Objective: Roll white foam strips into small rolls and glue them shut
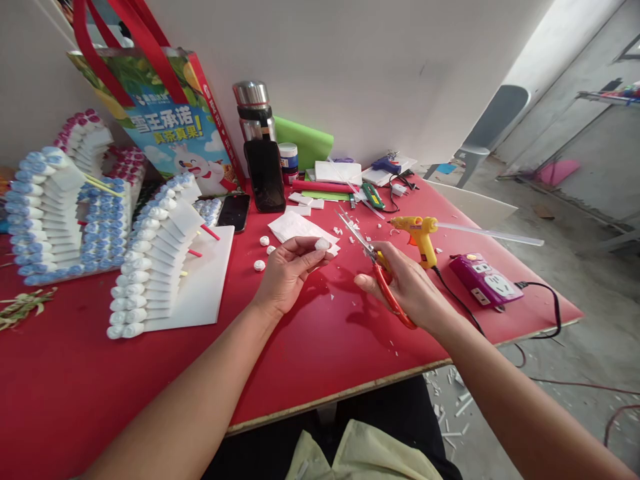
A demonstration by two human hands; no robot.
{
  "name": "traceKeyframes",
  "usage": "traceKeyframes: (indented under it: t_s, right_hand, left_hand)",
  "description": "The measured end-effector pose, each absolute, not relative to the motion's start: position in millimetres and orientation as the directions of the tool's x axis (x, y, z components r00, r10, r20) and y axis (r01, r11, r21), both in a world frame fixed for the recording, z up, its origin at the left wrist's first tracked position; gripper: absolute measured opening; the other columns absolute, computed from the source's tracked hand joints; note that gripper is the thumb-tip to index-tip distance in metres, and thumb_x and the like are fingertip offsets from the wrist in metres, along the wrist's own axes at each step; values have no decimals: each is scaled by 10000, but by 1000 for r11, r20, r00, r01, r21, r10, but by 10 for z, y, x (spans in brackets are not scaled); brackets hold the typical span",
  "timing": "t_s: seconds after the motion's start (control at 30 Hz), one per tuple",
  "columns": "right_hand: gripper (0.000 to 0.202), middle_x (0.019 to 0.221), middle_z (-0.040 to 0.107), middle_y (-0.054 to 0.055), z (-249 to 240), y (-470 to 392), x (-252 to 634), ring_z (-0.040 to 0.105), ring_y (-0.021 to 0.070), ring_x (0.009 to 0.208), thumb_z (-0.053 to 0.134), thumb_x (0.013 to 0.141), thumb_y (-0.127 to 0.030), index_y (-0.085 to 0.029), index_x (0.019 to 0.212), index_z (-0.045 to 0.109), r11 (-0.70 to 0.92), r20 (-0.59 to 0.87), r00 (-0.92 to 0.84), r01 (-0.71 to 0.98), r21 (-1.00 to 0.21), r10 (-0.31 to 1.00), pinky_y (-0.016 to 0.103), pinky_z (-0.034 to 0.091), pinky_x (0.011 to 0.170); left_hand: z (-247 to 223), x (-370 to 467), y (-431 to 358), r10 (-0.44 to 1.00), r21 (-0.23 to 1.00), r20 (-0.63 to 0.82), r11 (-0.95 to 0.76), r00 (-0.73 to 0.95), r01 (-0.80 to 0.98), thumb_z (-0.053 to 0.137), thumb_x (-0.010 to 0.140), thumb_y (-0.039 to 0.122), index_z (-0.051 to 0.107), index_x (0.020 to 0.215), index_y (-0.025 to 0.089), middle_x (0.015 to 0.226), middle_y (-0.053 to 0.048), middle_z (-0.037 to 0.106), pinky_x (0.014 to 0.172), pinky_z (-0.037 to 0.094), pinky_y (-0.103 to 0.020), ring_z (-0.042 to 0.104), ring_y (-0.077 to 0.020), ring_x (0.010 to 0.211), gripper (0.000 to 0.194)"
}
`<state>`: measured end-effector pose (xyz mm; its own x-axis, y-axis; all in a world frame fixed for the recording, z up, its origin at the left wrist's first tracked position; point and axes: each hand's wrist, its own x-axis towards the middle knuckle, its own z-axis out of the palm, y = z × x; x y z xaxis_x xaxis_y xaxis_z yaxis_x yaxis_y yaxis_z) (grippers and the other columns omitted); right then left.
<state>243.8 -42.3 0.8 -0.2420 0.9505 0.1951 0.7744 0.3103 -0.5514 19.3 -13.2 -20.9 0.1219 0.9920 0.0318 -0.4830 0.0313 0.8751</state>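
Note:
Between the thumb and fingers of my left hand (293,272) is a small white rolled piece (323,244), too small to make out fully. My right hand (404,285) is around the red-handled scissors (387,293), whose metal blades point up and left, parted a little. Beneath my left fingers lies a stack of white tissue sheets (305,230). To the left of that hand sit several small white rosettes (259,265). A yellow glue gun (420,233) with a clear glue stick in its back rests just beyond my right hand.
A white folded-card model (165,257) edged with white rosettes stands at left, near blue and pink ones. Behind are a printed bag (175,127), a thermos (253,110) and a phone (264,175). A purple power strip (485,279) with cables lies near the table's right edge.

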Motion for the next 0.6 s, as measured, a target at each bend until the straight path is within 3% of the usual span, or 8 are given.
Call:
traceKeyframes:
  t_s: [0.23, 0.6]
  right_hand:
    - [628, 1014, 611, 90, -26, -518, 2395, 614, 230, 810, 610, 829, -683, -235, 1261, 524, 352, 193, -296, 824, -444, 935, 321, 466, 700]
    - [557, 929, 615, 76, -70, -524, 2338, 582, 201, 725, 605, 852, -659, -215, 1188, 585, 423, 281, -329, 808, -410, 901, 293, 425, 650]
  left_hand:
    - [-201, 203, -149, 994, 855, 31, 29, 108, -518, 856, 684, 172, 750, 884, 176, 875, -22, 754, 922, 558, -338, 723, -158, 838, 226]
    - [-178, 217, -174, 990, 889, 40, 28, 137, -458, 847, 702, 198, 770, 886, 166, 925, -46, 760, 899, 559, -332, 713, -178, 882, 202]
